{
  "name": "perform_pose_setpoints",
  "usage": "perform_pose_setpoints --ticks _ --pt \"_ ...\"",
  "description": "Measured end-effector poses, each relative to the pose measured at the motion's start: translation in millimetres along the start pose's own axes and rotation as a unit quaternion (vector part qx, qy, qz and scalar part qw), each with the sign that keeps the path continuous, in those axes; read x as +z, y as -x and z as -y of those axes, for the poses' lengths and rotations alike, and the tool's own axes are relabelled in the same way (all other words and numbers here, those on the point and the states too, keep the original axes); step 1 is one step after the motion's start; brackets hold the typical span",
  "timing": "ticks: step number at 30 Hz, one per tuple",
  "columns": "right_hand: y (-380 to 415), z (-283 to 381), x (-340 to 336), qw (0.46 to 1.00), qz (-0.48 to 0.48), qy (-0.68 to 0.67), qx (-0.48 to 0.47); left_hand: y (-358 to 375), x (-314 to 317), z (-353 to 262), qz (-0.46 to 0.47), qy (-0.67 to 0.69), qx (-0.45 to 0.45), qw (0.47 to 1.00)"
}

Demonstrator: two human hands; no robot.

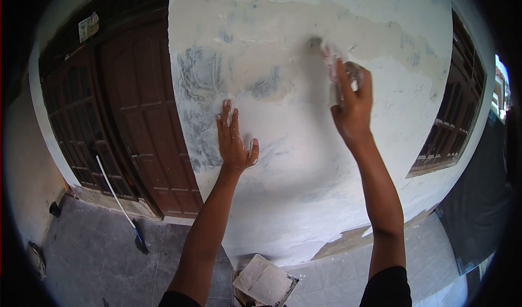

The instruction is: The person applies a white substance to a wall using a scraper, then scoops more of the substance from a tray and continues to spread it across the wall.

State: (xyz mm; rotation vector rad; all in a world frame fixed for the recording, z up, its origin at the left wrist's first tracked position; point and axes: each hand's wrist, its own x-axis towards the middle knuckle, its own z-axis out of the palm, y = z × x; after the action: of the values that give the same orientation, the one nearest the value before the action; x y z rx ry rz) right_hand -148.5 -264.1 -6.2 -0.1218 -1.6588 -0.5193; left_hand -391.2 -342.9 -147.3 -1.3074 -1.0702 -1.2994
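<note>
My right hand [354,103] is raised at the wall [304,127], fingers closed on a thin putty knife [329,62] smeared with white and reddish at its edge. The tool is blurred and seen nearly edge-on, against the beige patch of filler. My left hand [235,142] is lower and to the left, fingers stretched upward and thumb apart, holding nothing. White paste coats its fingertips, which overlap the lower edge of the grey, streaky filler [198,76] near the wall's corner.
A paste-covered square tray [265,278] rests low by the wall's foot. Brown wooden doors [144,106] stand left, with a broom [117,198] leaning there. On the right are a barred window [454,100] and a dark sheet [473,193]. Grey tiles [98,252] cover the floor.
</note>
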Motion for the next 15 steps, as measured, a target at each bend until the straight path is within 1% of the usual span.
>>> perform_pose_setpoints --ticks 2,3,5,6,9,13,15 --pt "5 -5 17 0.999 0.019 0.006 -0.05 0 1 0 -0.003 -0.001 0.003 1.0" --pt "7 -9 27 0.999 0.018 0.007 -0.051 0 0 0 -0.003 -0.003 0.007 1.0" --pt "8 -15 43 0.989 0.019 0.055 -0.138 -1 0 0 -0.004 -0.004 0.006 1.0" --pt "8 -16 45 0.988 0.019 0.055 -0.14 -1 -1 -1 -0.004 -0.005 0.002 1.0" --pt "6 -11 46 0.981 0.066 0.092 -0.157 -2 -2 -1 -0.014 -0.001 0.004 1.0" --pt "3 -8 48 0.974 0.083 0.117 -0.175 -3 -2 -3 -0.02 0.01 -0.008 1.0" --pt "7 -5 47 0.962 0.133 0.145 -0.191 -4 -1 -2 -0.024 0.008 -0.006 1.0"
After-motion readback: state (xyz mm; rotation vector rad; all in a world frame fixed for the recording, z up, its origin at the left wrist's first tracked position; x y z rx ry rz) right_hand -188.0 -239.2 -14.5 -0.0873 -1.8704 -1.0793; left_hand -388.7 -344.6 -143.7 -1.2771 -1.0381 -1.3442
